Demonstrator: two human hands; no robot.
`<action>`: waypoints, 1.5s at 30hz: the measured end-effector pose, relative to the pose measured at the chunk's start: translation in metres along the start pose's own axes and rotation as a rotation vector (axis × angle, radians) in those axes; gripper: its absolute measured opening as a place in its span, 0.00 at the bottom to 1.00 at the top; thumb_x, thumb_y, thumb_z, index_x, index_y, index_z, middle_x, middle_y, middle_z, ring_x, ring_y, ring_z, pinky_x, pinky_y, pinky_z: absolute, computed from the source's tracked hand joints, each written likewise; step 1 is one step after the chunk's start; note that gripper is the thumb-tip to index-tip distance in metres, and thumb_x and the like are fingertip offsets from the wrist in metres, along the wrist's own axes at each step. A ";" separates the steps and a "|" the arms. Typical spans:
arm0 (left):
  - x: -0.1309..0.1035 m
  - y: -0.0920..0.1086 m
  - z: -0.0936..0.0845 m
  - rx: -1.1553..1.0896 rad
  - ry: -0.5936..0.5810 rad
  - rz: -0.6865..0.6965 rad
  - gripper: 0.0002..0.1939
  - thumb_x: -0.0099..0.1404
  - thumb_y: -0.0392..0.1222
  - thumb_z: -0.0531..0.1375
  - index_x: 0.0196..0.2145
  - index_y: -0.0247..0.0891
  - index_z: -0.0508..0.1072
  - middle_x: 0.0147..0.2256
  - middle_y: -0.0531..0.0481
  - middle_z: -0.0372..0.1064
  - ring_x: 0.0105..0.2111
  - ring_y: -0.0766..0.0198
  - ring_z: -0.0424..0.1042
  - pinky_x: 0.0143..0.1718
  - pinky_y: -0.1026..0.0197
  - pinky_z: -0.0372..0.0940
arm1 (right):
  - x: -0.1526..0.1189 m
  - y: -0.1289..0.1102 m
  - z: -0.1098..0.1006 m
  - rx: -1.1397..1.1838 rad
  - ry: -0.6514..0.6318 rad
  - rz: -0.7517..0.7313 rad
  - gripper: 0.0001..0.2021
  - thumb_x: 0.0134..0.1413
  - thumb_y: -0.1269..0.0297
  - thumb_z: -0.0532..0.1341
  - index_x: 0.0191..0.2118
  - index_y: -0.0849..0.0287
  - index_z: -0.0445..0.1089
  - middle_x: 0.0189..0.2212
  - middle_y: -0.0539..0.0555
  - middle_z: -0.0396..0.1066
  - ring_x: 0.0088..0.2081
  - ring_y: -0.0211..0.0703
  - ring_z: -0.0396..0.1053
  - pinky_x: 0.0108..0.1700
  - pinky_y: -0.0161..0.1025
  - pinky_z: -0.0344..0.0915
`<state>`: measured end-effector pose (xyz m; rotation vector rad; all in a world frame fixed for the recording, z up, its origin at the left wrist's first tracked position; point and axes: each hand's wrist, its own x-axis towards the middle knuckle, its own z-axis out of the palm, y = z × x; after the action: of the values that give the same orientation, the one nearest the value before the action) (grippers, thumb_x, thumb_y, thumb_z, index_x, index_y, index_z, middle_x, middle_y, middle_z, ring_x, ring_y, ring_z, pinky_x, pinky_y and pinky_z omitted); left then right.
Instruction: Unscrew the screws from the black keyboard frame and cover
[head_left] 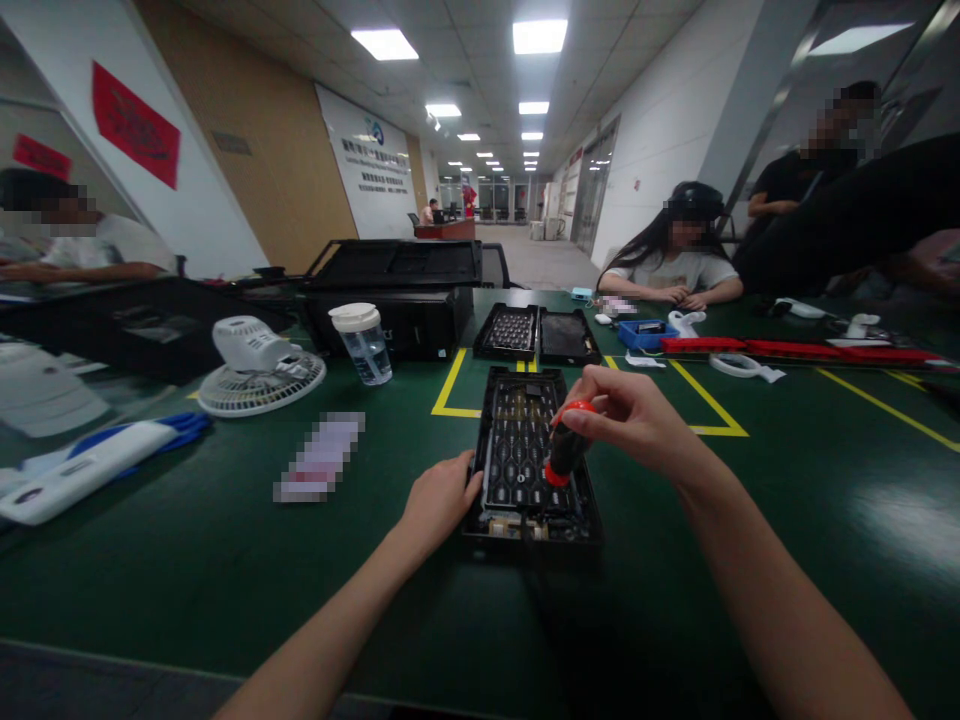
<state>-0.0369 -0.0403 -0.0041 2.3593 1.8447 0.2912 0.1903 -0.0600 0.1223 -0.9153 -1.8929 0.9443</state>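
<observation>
Standing upright, tip down, the screwdriver point(568, 447) is pinched by the right hand point(634, 415); the left hand point(439, 498) grips the lengthwise black module point(532, 455).

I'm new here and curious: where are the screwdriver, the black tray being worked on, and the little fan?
screwdriver point(567, 447), head view, black and red handle.
black tray point(519, 440), head view, gridded inside.
fan point(262, 385), head view, white grille.

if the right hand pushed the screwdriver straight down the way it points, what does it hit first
Most likely the open black keyboard case right under the tip: the right hand holds the screwdriver upright over its inner grid. Whether the tip already touches is unclear.
</observation>
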 end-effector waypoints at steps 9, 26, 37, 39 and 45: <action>0.000 0.003 -0.004 -0.009 -0.021 -0.010 0.18 0.64 0.46 0.48 0.50 0.41 0.63 0.41 0.46 0.71 0.40 0.58 0.70 0.37 0.61 0.63 | 0.003 0.004 0.001 -0.036 0.049 -0.019 0.17 0.46 0.56 0.63 0.23 0.59 0.55 0.24 0.49 0.62 0.22 0.31 0.59 0.20 0.29 0.54; 0.000 0.000 0.000 -0.015 -0.006 -0.004 0.18 0.64 0.47 0.47 0.50 0.42 0.62 0.41 0.47 0.71 0.41 0.58 0.70 0.38 0.60 0.63 | 0.006 0.007 0.006 -0.154 0.143 -0.059 0.18 0.44 0.56 0.63 0.22 0.59 0.53 0.20 0.46 0.56 0.22 0.31 0.55 0.22 0.30 0.50; 0.000 0.002 -0.003 -0.011 -0.028 -0.021 0.18 0.64 0.46 0.48 0.50 0.41 0.63 0.41 0.46 0.71 0.41 0.59 0.70 0.40 0.61 0.62 | 0.009 0.009 0.009 -0.180 0.133 -0.056 0.18 0.47 0.54 0.61 0.22 0.58 0.52 0.19 0.46 0.55 0.22 0.32 0.53 0.22 0.31 0.49; 0.000 0.001 -0.003 -0.009 -0.017 -0.009 0.17 0.64 0.47 0.48 0.49 0.41 0.63 0.41 0.46 0.71 0.41 0.59 0.70 0.39 0.61 0.62 | 0.009 0.009 0.009 -0.174 0.132 -0.061 0.17 0.48 0.55 0.60 0.22 0.58 0.52 0.20 0.46 0.55 0.23 0.33 0.54 0.23 0.31 0.50; 0.000 0.001 -0.002 -0.009 -0.014 -0.009 0.17 0.64 0.47 0.48 0.49 0.41 0.63 0.41 0.46 0.71 0.40 0.59 0.71 0.38 0.61 0.63 | 0.010 0.012 0.010 -0.163 0.091 -0.067 0.16 0.49 0.55 0.59 0.24 0.58 0.53 0.23 0.47 0.59 0.24 0.34 0.56 0.26 0.32 0.52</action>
<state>-0.0367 -0.0403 -0.0017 2.3405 1.8443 0.2807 0.1804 -0.0486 0.1111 -0.9667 -1.9309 0.7051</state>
